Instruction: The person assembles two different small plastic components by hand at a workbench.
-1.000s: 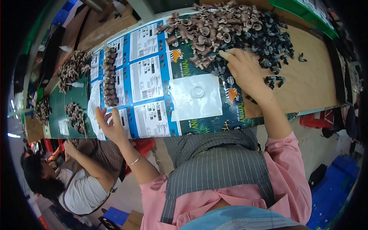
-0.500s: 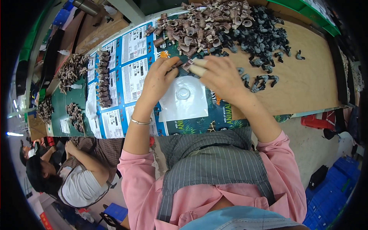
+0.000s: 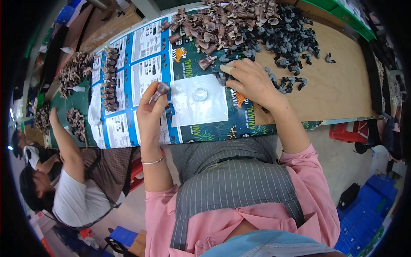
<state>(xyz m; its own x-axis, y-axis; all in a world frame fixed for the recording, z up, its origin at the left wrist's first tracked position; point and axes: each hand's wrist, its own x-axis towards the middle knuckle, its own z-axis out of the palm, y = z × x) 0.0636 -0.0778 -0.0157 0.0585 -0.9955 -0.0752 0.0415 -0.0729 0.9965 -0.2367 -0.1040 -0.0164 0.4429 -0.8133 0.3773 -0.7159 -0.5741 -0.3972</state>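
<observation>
My left hand (image 3: pixel 150 112) pinches a small brown plastic figure part (image 3: pixel 162 89) between thumb and fingers, above the left edge of a clear plastic sheet (image 3: pixel 184 113). On that sheet stands a small round clear dish (image 3: pixel 200 94). Beyond the sheet's far right corner, my right hand (image 3: pixel 252 83) has its fingertips closed around a dark grey plastic part (image 3: pixel 220 79), mostly hidden by the fingers. Pale covers sit on some of its fingertips. A loose brown hollow part (image 3: pixel 207 63) lies just past the right fingertips.
Piles of brown hollow parts (image 3: pixel 209 26) and grey-black parts (image 3: pixel 287 36) fill the far side. At left stands a row of joined brown figures (image 3: pixel 110 79), with more heaps (image 3: pixel 76 73) beyond. Brown cardboard (image 3: pixel 342 81) covers the right side. A co-worker (image 3: pixel 81 192) sits at left, one arm reaching over the table.
My left hand has drawn left and nearer with the brown part, away from my right hand. My right hand stays close to the pile. The co-worker's arm has stretched forward.
</observation>
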